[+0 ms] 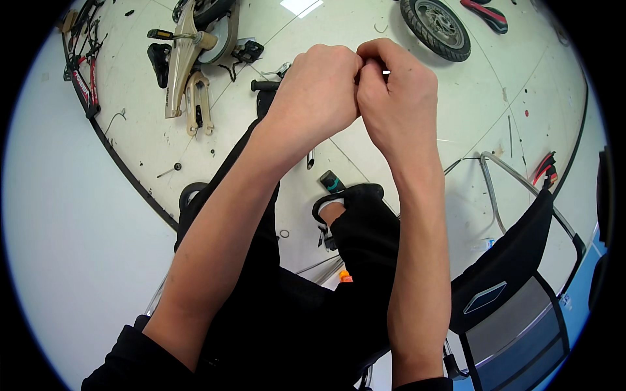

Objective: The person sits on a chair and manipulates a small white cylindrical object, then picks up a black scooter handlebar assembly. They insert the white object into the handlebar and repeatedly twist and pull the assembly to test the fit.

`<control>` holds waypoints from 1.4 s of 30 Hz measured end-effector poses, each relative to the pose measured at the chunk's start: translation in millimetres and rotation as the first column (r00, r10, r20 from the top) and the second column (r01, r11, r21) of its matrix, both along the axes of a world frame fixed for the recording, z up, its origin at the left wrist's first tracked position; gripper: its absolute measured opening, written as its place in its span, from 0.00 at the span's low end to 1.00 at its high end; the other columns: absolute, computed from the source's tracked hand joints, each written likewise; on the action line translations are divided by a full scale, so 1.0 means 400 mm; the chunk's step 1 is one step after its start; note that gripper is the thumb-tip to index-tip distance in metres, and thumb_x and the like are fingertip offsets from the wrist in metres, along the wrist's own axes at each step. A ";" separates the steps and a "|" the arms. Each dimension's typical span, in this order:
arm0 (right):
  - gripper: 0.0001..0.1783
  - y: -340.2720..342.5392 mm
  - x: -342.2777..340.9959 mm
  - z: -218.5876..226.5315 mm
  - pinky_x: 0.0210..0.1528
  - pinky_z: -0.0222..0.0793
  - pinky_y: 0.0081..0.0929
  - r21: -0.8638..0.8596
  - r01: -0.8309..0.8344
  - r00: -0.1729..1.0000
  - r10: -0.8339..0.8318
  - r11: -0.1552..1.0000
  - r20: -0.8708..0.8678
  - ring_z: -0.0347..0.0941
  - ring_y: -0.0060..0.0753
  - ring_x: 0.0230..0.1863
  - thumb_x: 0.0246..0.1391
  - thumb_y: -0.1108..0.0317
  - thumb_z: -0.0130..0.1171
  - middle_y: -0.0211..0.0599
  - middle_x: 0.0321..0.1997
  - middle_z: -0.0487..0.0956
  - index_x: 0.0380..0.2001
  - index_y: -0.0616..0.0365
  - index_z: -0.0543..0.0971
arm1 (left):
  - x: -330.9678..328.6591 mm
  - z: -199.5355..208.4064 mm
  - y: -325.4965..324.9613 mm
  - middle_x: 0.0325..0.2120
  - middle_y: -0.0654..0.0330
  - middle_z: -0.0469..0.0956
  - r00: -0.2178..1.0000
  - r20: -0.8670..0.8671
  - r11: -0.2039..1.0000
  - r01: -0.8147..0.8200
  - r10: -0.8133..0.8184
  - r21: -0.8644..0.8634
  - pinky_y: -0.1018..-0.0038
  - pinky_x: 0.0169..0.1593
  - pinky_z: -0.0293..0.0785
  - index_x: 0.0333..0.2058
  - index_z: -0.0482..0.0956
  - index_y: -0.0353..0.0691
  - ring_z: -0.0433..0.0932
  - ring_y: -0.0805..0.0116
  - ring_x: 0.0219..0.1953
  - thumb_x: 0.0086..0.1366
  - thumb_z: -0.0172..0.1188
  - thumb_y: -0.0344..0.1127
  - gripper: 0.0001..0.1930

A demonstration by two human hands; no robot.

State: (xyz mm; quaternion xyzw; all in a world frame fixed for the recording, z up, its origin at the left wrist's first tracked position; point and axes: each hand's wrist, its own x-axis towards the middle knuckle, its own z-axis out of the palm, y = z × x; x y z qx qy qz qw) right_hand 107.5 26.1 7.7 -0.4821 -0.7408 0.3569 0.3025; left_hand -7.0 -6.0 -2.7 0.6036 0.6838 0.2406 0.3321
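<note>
My left hand (317,85) and my right hand (401,91) meet in front of me, both closed with their knuckles touching. The fingers of each curl inward, and the right thumb and index finger are pinched together. Whatever lies between the fingertips is hidden by the hands. Just left of my left hand, a black handlebar grip (264,85) pokes out, with a silver lever (280,70) beyond it. The rest of that handlebar is covered by my hand and arm.
A beige bike frame (182,65) and black saddle (158,64) lie at far left. Farther right are a wheel (437,29) and a red-and-black saddle (486,14). A black-and-green cylinder (331,181) lies near my foot. On the right, a chair (515,326) carries a phone (485,298).
</note>
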 end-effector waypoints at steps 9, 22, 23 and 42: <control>0.09 -0.001 -0.004 0.005 0.37 0.73 0.40 -0.027 0.013 0.999 -0.014 1.000 -0.051 0.76 0.52 0.30 0.48 0.78 0.48 0.56 0.29 0.79 0.27 0.72 0.77 | 0.009 -0.001 0.001 0.18 0.45 0.76 0.994 -0.047 0.995 -0.092 0.094 0.046 0.64 0.29 0.73 0.27 0.78 0.27 0.76 0.49 0.22 0.49 0.56 0.25 0.07; 0.11 0.003 0.000 -0.015 0.32 0.71 0.26 0.076 0.031 0.999 -0.032 0.997 0.000 0.78 0.33 0.26 0.51 0.75 0.47 0.44 0.25 0.80 0.33 0.67 0.78 | 0.015 0.010 0.000 0.16 0.46 0.75 0.989 -0.006 0.988 -0.150 0.151 0.022 0.66 0.26 0.73 0.28 0.78 0.26 0.76 0.53 0.18 0.50 0.55 0.25 0.07; 0.11 0.003 -0.001 -0.013 0.33 0.71 0.26 0.058 0.035 0.999 -0.035 0.998 -0.004 0.78 0.33 0.26 0.51 0.75 0.47 0.44 0.26 0.80 0.33 0.67 0.79 | 0.014 0.010 0.000 0.16 0.46 0.75 0.989 -0.013 0.989 -0.148 0.148 0.024 0.66 0.26 0.73 0.28 0.78 0.26 0.76 0.53 0.18 0.50 0.54 0.24 0.07; 0.13 0.001 -0.013 0.000 0.33 0.75 0.31 -0.020 0.167 0.975 -0.168 0.986 -0.148 0.79 0.44 0.26 0.45 0.75 0.50 0.54 0.25 0.80 0.30 0.73 0.79 | 0.005 0.024 0.004 0.19 0.44 0.77 0.987 -0.023 0.987 -0.159 0.158 -0.010 0.64 0.34 0.78 0.27 0.82 0.29 0.79 0.48 0.25 0.54 0.60 0.31 0.09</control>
